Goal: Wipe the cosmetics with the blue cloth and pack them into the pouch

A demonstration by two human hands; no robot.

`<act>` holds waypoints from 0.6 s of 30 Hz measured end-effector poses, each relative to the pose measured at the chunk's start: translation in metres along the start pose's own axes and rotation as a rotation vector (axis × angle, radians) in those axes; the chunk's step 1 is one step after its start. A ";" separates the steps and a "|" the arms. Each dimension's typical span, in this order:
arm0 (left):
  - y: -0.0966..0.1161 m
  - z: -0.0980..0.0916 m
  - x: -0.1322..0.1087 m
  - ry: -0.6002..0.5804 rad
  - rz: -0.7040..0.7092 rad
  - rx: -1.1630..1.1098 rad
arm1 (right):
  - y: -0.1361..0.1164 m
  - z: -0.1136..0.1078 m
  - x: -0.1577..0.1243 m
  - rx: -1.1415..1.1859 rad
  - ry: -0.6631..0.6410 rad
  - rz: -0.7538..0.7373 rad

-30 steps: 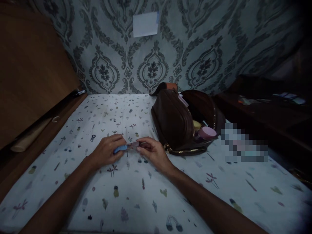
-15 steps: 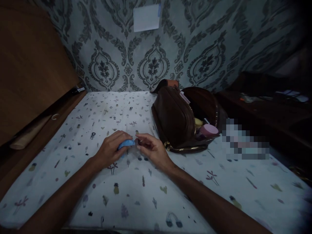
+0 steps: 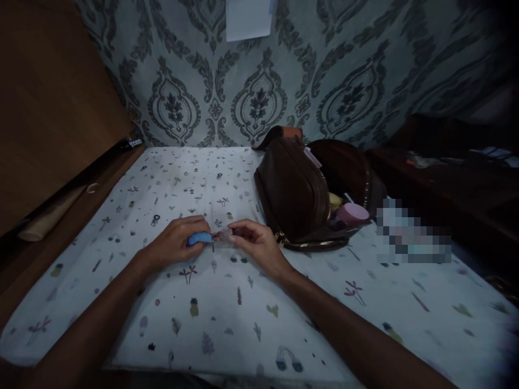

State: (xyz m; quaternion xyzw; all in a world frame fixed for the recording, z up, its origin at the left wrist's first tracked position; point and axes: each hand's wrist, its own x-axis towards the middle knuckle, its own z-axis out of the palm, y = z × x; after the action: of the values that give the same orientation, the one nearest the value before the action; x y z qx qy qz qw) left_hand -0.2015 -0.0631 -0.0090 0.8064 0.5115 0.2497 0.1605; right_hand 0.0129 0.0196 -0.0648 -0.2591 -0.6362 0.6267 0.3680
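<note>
Both my hands meet over the patterned white cloth (image 3: pixel 227 319), holding one small item between them. My left hand (image 3: pixel 176 243) is closed round its blue end (image 3: pixel 198 238). My right hand (image 3: pixel 253 246) pinches the clear, pinkish end (image 3: pixel 224 236). I cannot make out exactly what the item is. An open brown pouch (image 3: pixel 292 192) lies just right of my right hand, with a pink-lidded jar (image 3: pixel 352 213) and a yellow item (image 3: pixel 334 200) showing in its mouth.
A wooden board (image 3: pixel 52 108) leans at the left, with a pale roll (image 3: pixel 51 216) beside it. Patterned wallpaper with a white note (image 3: pixel 248 19) stands behind. A dark shelf (image 3: pixel 446 173) with small things runs along the right. A blurred patch (image 3: pixel 413 237) lies right of the pouch.
My hands drew together half a second ago, with the blue end pressed to my right fingers. Now they are slightly apart again and the clear end shows. The view has dropped a little.
</note>
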 end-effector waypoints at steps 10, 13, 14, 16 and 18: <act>0.010 0.014 0.006 0.228 0.068 -0.076 | 0.004 0.000 -0.001 0.031 -0.015 -0.066; 0.009 0.021 0.005 0.229 0.140 -0.062 | 0.004 0.001 -0.001 0.074 -0.024 -0.043; 0.008 0.021 0.005 0.214 0.141 -0.052 | 0.004 0.001 0.000 0.078 -0.029 -0.036; 0.006 0.017 0.003 0.155 0.112 -0.036 | 0.004 0.000 0.000 0.085 -0.035 -0.024; 0.005 0.010 0.002 0.077 0.068 -0.036 | 0.005 0.000 0.000 0.097 -0.043 -0.015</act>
State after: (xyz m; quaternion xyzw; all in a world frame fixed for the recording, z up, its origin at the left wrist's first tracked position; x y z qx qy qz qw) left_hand -0.1913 -0.0636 -0.0141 0.8100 0.4850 0.2950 0.1469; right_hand 0.0124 0.0204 -0.0693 -0.2227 -0.6148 0.6594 0.3710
